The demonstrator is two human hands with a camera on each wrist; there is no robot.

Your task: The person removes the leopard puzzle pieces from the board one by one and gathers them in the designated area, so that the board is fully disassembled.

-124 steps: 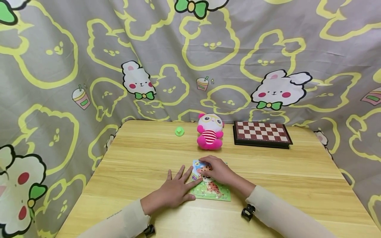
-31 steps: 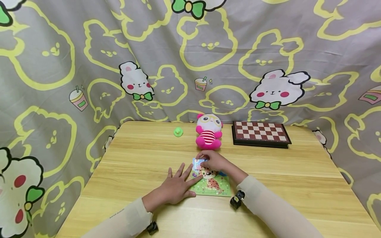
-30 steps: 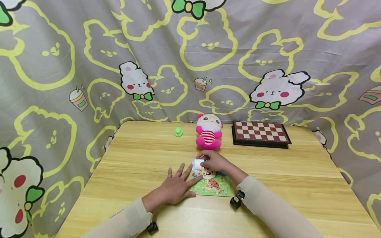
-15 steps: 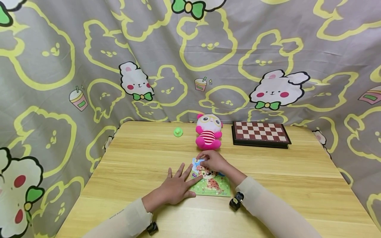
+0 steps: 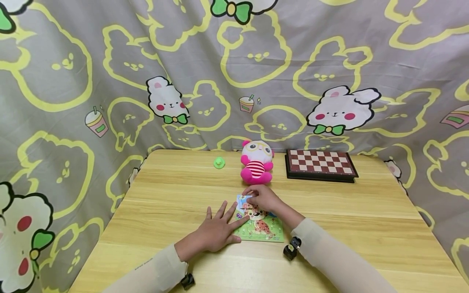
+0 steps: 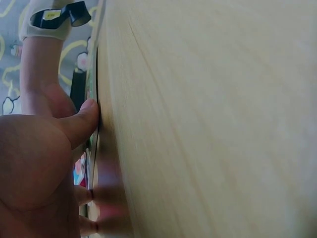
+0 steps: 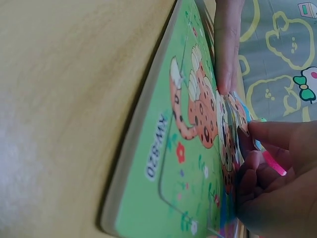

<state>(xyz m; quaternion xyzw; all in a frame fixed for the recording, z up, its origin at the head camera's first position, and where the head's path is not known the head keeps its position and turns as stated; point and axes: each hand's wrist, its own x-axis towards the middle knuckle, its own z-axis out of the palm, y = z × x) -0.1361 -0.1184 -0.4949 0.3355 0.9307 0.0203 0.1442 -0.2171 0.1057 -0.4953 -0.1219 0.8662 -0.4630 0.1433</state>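
Observation:
A flat jigsaw puzzle [image 5: 265, 232] with a spotted leopard cub on green grass lies at the middle of the table, marked KW-820 in the right wrist view. Over its far left corner, my right hand [image 5: 266, 198] pinches a puzzle piece [image 7: 242, 116] between thumb and fingers, tilted up from the picture. The piece shows spotted orange print and is partly hidden by the fingers. My left hand [image 5: 216, 230] lies with fingers spread at the puzzle's left side, its index finger reaching onto the picture and its thumb at the near left edge.
Behind the puzzle sits a pink-and-white plush toy [image 5: 257, 162] with a striped belly. A small green duck [image 5: 219, 162] stands to its left, a checkered board-game box [image 5: 321, 165] to its right. A patterned curtain [image 5: 205, 61] hangs along the table's back edge.
Since the earliest frame, my right hand has shifted away toward the puzzle's far left corner. The pinched piece, glaring white a second ago, has changed tilt and shows its print. My left hand stays put.

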